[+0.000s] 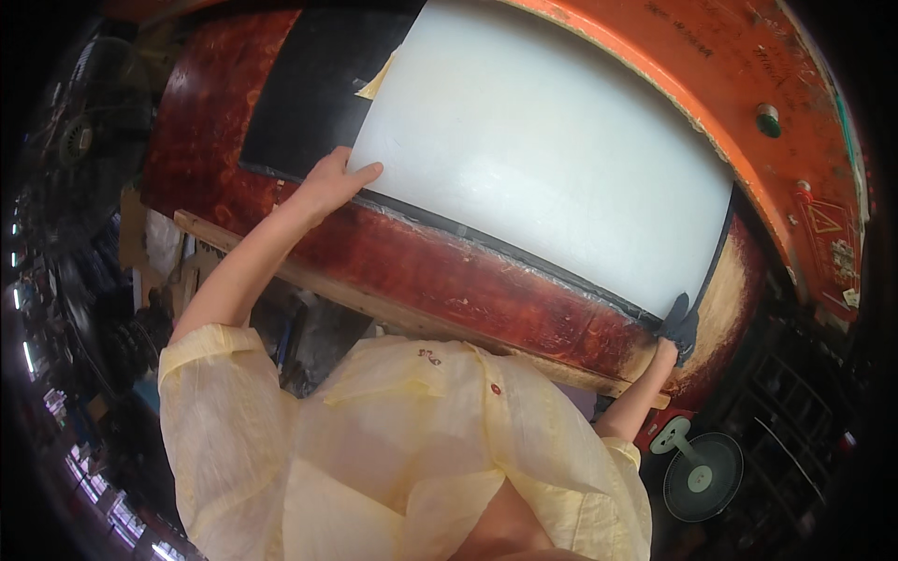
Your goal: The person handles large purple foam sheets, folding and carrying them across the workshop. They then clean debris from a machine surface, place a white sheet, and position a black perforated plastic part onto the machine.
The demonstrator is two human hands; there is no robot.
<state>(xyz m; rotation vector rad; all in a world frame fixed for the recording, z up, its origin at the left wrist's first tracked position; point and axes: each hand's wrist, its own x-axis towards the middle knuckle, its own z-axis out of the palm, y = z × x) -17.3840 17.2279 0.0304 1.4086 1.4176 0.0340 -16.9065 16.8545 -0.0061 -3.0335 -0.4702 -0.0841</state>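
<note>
A large white sheet [552, 150], smooth and slightly glossy, lies over a black board [313, 103] whose left part shows. At the sheet's near left corner is my bare left hand [332, 184]; its thumb rests on top while the fingers curl round the edge, partly hidden. My right hand [682, 334], in a dark glove, grips the near right corner, thumb over the upper face and the other fingers mostly hidden. Dark edging runs along the sheet's near side, with whitish residue beside it. A yellowish scrap [377, 79] pokes out at its left edge.
Beneath lies a reddish-brown worn tabletop [449, 280] with a wooden strip [327, 288] along its near edge. An orange machine frame [711, 65] arches over the far side, carrying a green button [768, 120]. A fan [702, 475] stands at lower right; clutter fills the left.
</note>
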